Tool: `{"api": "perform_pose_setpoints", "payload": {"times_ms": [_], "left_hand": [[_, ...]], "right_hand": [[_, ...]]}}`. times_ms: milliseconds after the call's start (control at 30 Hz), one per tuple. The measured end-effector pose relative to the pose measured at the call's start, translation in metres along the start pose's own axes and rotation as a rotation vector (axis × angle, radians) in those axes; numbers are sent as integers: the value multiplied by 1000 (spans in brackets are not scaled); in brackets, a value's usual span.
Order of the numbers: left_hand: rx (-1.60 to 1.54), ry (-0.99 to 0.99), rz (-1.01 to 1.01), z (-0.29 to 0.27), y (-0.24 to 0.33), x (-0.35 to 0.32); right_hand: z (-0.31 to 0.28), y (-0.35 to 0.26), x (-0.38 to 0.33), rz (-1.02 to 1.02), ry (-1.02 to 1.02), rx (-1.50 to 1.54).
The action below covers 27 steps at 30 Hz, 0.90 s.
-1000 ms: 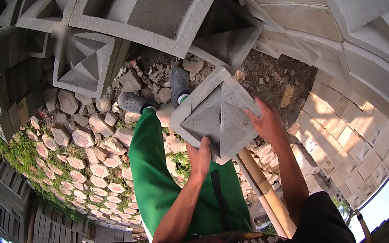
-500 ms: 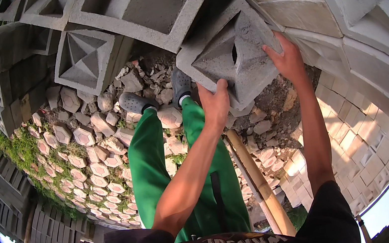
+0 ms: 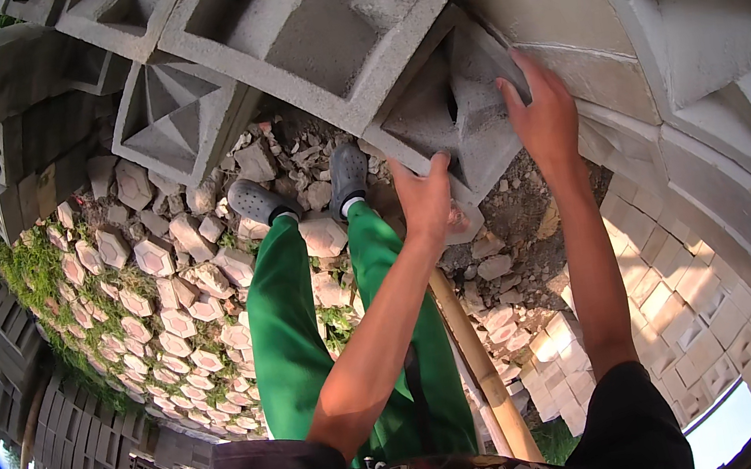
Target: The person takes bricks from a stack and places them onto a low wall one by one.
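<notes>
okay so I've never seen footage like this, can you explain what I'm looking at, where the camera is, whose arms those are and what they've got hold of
The camera sits on a person's head and looks down, so the two bare arms coming in from the bottom edge are that person's own. The wide lens bends straight edges near the rim.

Both hands hold one grey concrete block with a recessed, patterned face. The left hand has its grip on the block's lower edge, and the right hand on its right side. The block is up against a stack of similar blocks.

Below, you see the person's green trousers and grey shoes, standing on rubble. To the left lie hexagonal paving stones with grass between them. A bamboo pole runs along beside the right leg, and pale bricks are laid out on the right.
</notes>
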<state>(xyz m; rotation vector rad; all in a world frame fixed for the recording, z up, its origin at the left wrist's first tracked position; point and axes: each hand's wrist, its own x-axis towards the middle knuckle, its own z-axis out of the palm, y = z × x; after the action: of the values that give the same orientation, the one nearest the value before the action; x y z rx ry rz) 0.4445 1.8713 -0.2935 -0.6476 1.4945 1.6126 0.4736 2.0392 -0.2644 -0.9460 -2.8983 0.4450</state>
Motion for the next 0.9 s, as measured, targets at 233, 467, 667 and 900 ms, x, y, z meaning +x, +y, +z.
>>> {"api": "perform_pose_setpoints", "payload": {"times_ms": [233, 467, 667, 900], "left_hand": [[-128, 74, 436, -42, 94, 10], [-32, 43, 300, -29, 159, 44], [-87, 144, 371, -21, 152, 51], [-259, 54, 215, -81, 151, -23]], "right_hand": [[-8, -65, 55, 523, 11, 1112], [17, -96, 98, 459, -147, 1224], [14, -109, 101, 527, -65, 1452], [-41, -161, 10, 599, 6, 1386]]}}
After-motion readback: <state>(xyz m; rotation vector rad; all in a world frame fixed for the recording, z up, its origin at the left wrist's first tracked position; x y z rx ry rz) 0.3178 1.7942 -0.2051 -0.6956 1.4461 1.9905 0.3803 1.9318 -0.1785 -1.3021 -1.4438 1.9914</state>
